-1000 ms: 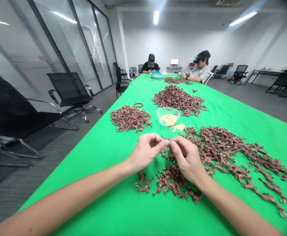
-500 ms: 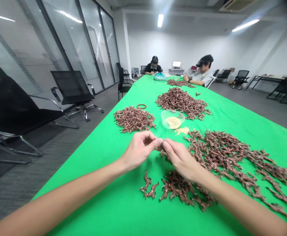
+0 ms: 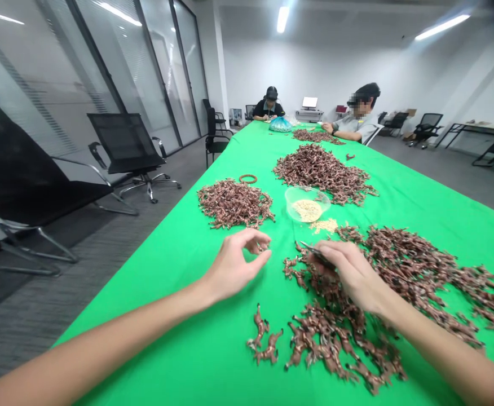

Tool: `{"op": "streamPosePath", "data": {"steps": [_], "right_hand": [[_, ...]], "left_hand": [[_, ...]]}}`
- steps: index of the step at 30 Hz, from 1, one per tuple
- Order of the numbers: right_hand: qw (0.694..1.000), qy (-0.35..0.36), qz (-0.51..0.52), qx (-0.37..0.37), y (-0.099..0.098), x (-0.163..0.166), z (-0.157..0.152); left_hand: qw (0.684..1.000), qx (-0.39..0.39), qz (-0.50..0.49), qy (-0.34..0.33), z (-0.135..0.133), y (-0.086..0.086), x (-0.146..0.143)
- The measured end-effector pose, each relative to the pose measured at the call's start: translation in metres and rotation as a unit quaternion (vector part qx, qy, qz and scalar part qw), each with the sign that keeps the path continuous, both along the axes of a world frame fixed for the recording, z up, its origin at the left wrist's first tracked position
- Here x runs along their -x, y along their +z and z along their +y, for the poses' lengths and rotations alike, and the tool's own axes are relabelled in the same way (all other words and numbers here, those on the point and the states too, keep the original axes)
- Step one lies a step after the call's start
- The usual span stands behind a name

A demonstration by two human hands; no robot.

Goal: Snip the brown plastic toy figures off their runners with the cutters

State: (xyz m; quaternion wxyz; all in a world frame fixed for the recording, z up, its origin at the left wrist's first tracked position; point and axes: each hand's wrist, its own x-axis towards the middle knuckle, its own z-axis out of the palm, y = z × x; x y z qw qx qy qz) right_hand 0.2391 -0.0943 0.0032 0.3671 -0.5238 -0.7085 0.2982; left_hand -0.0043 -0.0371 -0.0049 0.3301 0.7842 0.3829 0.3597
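Here, brown figurines (image 3: 321, 341) lie around the right hand (image 3: 357, 276).

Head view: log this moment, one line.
left hand: over green cloth, contents unclear | right hand: holding pointed tool | bowl: beyond hands

I count two hands of mine, left hand (image 3: 232, 266) and right hand (image 3: 357, 279), and one pointed tool (image 3: 320, 255). Around me are one clear bowl (image 3: 290, 205), one brown ring (image 3: 248, 182) and one blue bag (image 3: 279, 124). Two loose figurines (image 3: 269, 349) lie nearest me; the heaped figurines (image 3: 236, 205) defy my counting. I see two co-workers (image 3: 268, 111) and one lit monitor (image 3: 309, 102).
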Motion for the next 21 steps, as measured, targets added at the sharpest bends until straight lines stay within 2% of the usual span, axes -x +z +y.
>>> {"op": "streamPosePath", "data": {"steps": [3, 8, 14, 21], "right_hand": [[0.998, 0.011, -0.052, -0.044, 0.001, -0.017, -0.008], [0.988, 0.033, -0.104, -0.112, -0.002, -0.026, -0.021], [0.961, 0.070, -0.209, -0.169, -0.016, -0.026, -0.023], [0.956, 0.057, -0.228, -0.176, -0.021, -0.023, -0.022]], "left_hand": [[0.996, -0.066, 0.062, -0.011, -0.002, -0.005, -0.001], [0.981, -0.103, 0.157, -0.044, -0.003, -0.011, -0.019], [0.974, -0.080, 0.199, -0.074, 0.006, -0.020, -0.031], [0.985, -0.025, 0.145, -0.095, 0.005, -0.019, -0.022]]}}
